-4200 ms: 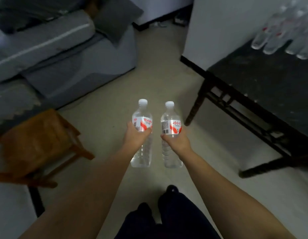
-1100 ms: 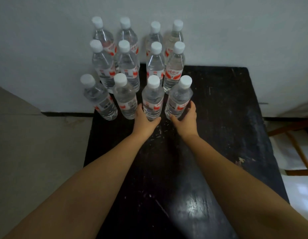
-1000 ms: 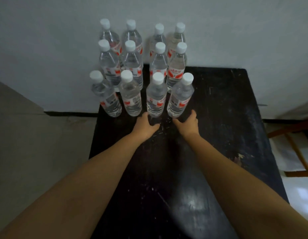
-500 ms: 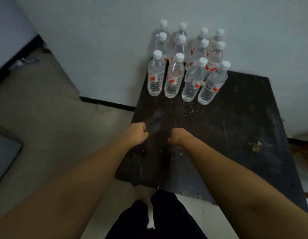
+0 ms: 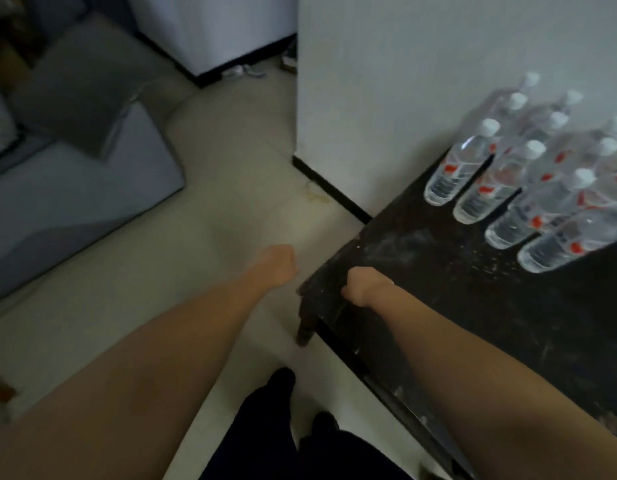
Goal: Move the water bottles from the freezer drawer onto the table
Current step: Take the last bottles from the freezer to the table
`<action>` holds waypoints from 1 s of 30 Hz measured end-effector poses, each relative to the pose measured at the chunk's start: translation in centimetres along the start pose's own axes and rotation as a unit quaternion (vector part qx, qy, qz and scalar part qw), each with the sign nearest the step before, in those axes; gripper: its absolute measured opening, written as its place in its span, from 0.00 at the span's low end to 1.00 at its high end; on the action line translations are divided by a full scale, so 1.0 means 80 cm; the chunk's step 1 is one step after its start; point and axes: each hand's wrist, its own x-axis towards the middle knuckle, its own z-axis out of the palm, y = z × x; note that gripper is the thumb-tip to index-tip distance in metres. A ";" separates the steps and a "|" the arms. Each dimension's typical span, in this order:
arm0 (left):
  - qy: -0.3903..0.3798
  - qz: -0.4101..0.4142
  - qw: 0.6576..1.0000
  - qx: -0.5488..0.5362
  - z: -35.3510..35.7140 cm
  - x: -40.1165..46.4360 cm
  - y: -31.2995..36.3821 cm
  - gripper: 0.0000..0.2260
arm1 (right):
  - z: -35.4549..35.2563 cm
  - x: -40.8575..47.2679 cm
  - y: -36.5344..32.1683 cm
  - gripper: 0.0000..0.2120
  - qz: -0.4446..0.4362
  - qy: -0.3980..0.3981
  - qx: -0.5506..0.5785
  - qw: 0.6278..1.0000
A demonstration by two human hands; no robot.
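Note:
Several clear water bottles (image 5: 487, 181) with white caps and red labels stand in rows at the far right of the black table (image 5: 438, 271), against the white wall. My left hand (image 5: 277, 265) is curled into a loose fist over the floor, left of the table corner, holding nothing. My right hand (image 5: 364, 284) is also closed and empty, above the table's near-left corner. Both hands are well apart from the bottles. No freezer drawer is in view.
A grey sofa (image 5: 75, 174) with a cushion (image 5: 75, 95) fills the left. The white wall corner (image 5: 334, 98) juts out by the table. Beige floor (image 5: 213, 209) lies between sofa and table. My dark-trousered legs (image 5: 283, 438) show at the bottom.
Both hands set two bottles into the front row, let go and pulled back as closed fists. The view has swung left, away from the table toward the sofa and floor.

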 end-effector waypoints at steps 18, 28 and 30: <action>0.154 -0.332 0.919 -0.149 0.098 -0.321 -0.119 0.15 | 0.133 -0.119 -0.141 0.16 -0.308 -0.041 -0.294 0.904; 0.223 -0.464 0.826 -0.229 0.189 -0.555 -0.192 0.15 | 0.281 -0.277 -0.250 0.17 -0.449 -0.028 -0.416 0.790; 0.228 -0.492 0.806 -0.239 0.222 -0.624 -0.205 0.15 | 0.332 -0.327 -0.264 0.17 -0.471 -0.035 -0.435 0.766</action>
